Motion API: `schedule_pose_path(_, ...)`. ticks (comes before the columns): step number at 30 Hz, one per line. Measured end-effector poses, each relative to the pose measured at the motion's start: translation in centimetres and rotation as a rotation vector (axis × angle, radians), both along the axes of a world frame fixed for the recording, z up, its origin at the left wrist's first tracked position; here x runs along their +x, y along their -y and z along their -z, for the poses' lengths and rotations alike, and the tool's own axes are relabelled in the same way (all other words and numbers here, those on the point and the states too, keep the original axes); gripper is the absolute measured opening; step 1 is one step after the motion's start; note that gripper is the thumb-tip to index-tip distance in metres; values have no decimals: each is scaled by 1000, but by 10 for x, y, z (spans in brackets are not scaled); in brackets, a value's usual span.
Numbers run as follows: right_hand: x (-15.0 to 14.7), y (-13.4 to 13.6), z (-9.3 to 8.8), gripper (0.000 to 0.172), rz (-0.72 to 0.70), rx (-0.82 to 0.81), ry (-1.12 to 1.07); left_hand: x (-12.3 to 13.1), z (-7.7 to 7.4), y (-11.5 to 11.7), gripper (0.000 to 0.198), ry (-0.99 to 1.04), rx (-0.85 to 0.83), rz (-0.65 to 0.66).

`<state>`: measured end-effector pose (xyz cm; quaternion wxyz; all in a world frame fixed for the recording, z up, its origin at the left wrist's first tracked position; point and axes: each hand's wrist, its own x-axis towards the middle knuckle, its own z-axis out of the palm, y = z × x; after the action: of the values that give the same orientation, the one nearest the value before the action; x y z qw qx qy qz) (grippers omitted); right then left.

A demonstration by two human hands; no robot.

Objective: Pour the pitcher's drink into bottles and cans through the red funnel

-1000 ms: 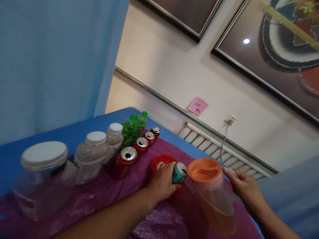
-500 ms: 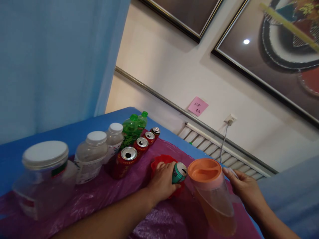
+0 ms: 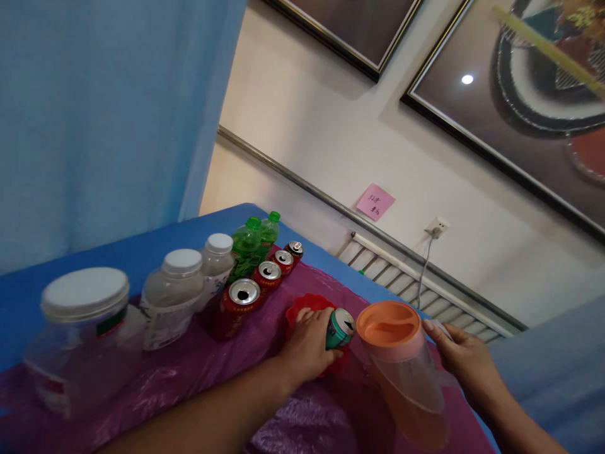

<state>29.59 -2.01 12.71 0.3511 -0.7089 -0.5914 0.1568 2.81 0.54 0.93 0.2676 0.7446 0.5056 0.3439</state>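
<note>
My left hand [image 3: 309, 340] is closed around a green drink can [image 3: 340, 329], its opened top facing up and to the right. The can is over a red scalloped bowl [image 3: 302, 306], partly hidden behind my hand. To its right stands a clear plastic pitcher [image 3: 411, 384] with an orange lid [image 3: 390, 325] and orange-brown liquid inside. My right hand [image 3: 460, 350] is closed at the pitcher's pale handle, thumb on top; most of the handle is hidden by the fingers. The can's top and the lid are close together.
Several red cans [image 3: 243, 296] stand in a row left of the bowl, beside green bottles [image 3: 246, 243]. Clear jars [image 3: 172, 299] with white lids line the left. Purple plastic sheeting [image 3: 293, 416] covers part of the blue table [image 3: 161, 236]. A radiator [image 3: 401, 271] stands behind.
</note>
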Motion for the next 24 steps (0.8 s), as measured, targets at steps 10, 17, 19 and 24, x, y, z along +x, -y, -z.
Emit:
schedule_pose_path(10,3,0,2,56,2,-7,33,1,2,1,62,-6,9,-7)
schedule_pose_path(17,-2,1,1,55,-5,5,24,0,0,1,60,-3,2,1)
schedule_pose_path(19,-4,2,0,56,-5,11,27,0,0,1,61,-1,0,7)
schedule_pose_path(24,-3,2,-1,56,1,2,46,1,2,0,62,-6,5,0)
